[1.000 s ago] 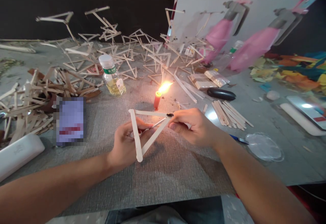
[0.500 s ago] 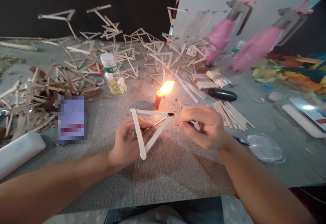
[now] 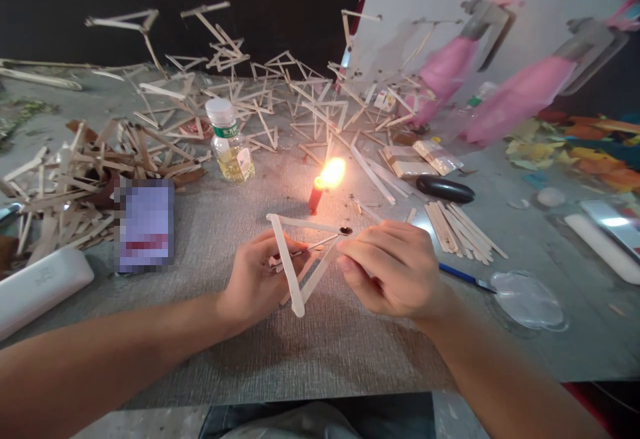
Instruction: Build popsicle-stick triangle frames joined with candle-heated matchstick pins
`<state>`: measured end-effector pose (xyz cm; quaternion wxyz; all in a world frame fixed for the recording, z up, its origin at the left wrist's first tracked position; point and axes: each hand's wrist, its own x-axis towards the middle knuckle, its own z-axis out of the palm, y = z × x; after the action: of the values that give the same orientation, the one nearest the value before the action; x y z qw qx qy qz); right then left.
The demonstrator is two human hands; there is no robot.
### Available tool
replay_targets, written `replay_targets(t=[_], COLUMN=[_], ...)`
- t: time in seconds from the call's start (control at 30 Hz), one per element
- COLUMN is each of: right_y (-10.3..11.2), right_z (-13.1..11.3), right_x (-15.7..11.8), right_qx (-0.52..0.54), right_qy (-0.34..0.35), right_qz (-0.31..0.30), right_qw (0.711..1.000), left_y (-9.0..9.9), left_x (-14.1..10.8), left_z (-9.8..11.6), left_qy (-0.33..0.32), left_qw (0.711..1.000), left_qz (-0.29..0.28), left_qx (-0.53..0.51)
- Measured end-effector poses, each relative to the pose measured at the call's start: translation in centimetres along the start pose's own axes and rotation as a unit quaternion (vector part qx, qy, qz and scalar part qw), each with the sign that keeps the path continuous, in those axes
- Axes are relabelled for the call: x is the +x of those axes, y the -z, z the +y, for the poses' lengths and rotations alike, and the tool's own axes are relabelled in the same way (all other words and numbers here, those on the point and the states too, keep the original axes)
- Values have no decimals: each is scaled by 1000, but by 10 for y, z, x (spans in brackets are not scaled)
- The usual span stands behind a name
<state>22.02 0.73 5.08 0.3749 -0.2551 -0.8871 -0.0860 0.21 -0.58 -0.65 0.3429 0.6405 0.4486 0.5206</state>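
Note:
My left hand (image 3: 260,272) is closed behind a triangle of flat wooden craft sticks (image 3: 286,262), holding it up over the table. A thin pale strip (image 3: 323,242) runs from those fingers toward the triangle's dark, charred corner (image 3: 345,231); its kind is unclear. At that same corner my right hand (image 3: 387,266) is closed in a pinch, fingertips against the stick end and partly hiding it. Just beyond the triangle stands a lit red candle (image 3: 315,198), its flame leaning right.
Many joined stick frames (image 3: 270,99) spread across the back. Left are a stick heap (image 3: 100,172), a phone-like blurred item (image 3: 146,226) and a bottle (image 3: 230,142). Right lie loose craft sticks (image 3: 463,229), a black oval object (image 3: 445,188) and a blue-handled tool (image 3: 463,274).
My right hand has moved in from beside the charred corner and now pinches there. The triangle has shifted slightly right and down in view. The blue handle shows more.

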Motion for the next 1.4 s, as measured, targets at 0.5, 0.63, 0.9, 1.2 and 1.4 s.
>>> replay_targets(t=[0.5, 0.63, 0.9, 1.2, 1.4], right_y=[18, 19, -3, -10, -37], right_z=[-19, -16, 7, 12, 13], right_x=[-1, -5, -7, -15, -16], right_qx=[13, 11, 23, 35, 161], right_qy=[88, 81, 25, -24, -219], right_qz=[-23, 36, 95, 157, 299], right_qw=[996, 996, 995, 987, 915], left_y=[0, -2, -4, -4, -1], left_x=[1, 4, 3, -2, 1], left_z=[7, 10, 9, 2, 1], left_qy=[1, 17, 48, 106, 93], left_qw=[1000, 998, 995, 983, 985], left_qz=[0, 0, 5, -14, -14], left_qx=[-25, -59, -90, -148, -142])
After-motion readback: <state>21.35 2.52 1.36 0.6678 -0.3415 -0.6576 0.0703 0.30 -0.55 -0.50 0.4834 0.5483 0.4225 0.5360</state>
